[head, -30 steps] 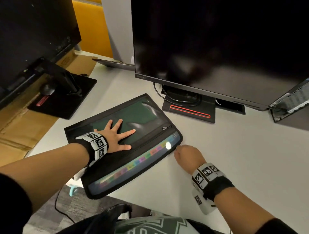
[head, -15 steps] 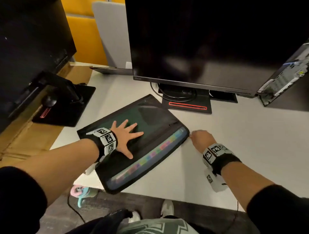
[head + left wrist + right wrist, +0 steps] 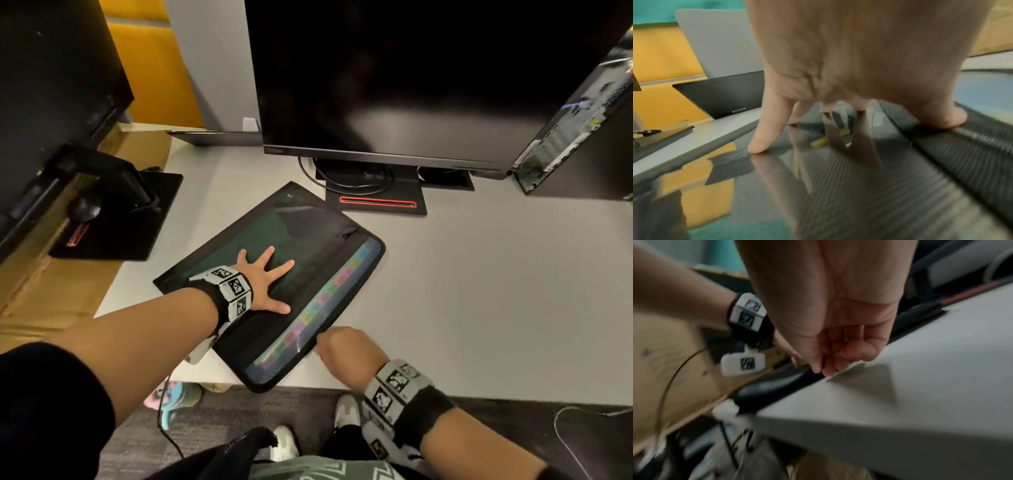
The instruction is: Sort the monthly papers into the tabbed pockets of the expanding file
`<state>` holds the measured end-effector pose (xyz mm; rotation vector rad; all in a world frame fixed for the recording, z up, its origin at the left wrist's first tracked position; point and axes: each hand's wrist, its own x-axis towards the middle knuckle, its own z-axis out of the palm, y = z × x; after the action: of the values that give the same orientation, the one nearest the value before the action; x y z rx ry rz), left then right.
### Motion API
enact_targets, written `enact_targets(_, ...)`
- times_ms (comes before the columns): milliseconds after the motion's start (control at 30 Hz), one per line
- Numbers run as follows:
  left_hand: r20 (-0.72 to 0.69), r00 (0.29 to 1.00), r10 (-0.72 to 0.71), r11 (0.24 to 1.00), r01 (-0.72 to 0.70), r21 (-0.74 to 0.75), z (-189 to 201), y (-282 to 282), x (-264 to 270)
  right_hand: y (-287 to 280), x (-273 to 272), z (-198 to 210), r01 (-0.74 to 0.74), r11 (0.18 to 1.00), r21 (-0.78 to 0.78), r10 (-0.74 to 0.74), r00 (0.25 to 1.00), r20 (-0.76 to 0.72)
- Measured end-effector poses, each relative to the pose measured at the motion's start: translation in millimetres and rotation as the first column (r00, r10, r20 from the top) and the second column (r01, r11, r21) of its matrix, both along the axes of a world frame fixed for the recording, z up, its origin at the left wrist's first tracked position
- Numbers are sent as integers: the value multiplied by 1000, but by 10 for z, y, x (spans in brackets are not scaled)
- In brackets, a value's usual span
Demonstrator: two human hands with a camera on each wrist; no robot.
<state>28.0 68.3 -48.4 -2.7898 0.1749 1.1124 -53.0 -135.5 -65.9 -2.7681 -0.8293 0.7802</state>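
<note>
The black expanding file (image 3: 308, 233) lies flat on the white desk (image 3: 479, 291), its near corner hanging over the front edge. A row of coloured tabs (image 3: 329, 291) shows through the clear strip along its right side. My left hand (image 3: 270, 274) presses flat on the cover with spread fingers (image 3: 760, 138). My right hand (image 3: 320, 346) sits at the file's right edge, towards the near end. Its fingers (image 3: 824, 366) are curled and pinch at the black edge (image 3: 777, 382), seemingly the zip pull, which they hide. No loose papers are in view.
A large dark monitor (image 3: 411, 85) on a red-trimmed stand (image 3: 376, 202) is just behind the file. A second monitor base (image 3: 116, 219) and cardboard (image 3: 51, 274) lie left, a computer tower (image 3: 582, 120) far right, a closed laptop (image 3: 215, 137) at the back.
My right hand has travelled from the file's far right corner along the right edge towards the near end. The left hand stays pressed on the cover.
</note>
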Motion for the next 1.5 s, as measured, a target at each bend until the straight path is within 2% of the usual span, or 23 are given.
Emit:
enact_targets(100, 29, 999, -18, 999, 16, 48, 128, -127, -3, -277, 193, 35, 173, 984, 32, -173, 985, 20)
enact_targets(167, 18, 995, -103, 994, 102, 27, 215, -125, 45, -507, 369, 66, 247, 969, -8, -245, 967, 74)
enact_targets(233, -3, 977, -215, 977, 215, -6, 242, -36, 82, -699, 515, 107, 271, 961, -53, -265, 958, 108)
enact_targets(300, -16, 968, -250, 968, 250, -25, 176, 71, 52, -880, 603, 126, 260, 963, -69, -253, 963, 94)
enact_targets(500, 19, 972, -233, 971, 234, -51, -1, 120, -65, -1110, 264, 16, 142, 988, -67, -143, 989, -18)
enact_targets(667, 13, 972, -236, 971, 236, -30, -2, 107, -64, -1151, -339, 1, 82, 997, -8, -82, 997, -17)
enact_targets(833, 10, 977, -214, 976, 215, -31, -7, 98, -73, -775, -701, 30, 14, 1000, -18, -13, 999, 43)
enact_targets(1033, 17, 989, -147, 988, 147, -52, 11, 110, -167, -296, -689, -3, 44, 998, -42, -41, 996, 80)
enact_targets(1200, 4, 998, -70, 997, 70, -34, 25, 98, -346, -351, -772, -27, 112, 992, 62, -121, 980, 160)
enact_targets(1300, 5, 998, -63, 998, 63, -8, 100, 30, -436, -412, -741, 51, 170, 971, 166, -187, 978, 91)
enact_targets(1367, 24, 999, -49, 999, 48, 18, 98, 1, -507, -493, -673, 85, 188, 971, 145, -197, 979, 49)
enact_targets(1433, 72, 995, -69, 995, 63, 83, 46, -69, -607, -603, -602, 85, 209, 978, 21, -210, 975, 79)
enact_targets(1500, 155, 979, -130, 988, 114, 106, 38, -187, -725, -739, -500, 79, 325, 943, -75, -316, 942, 109)
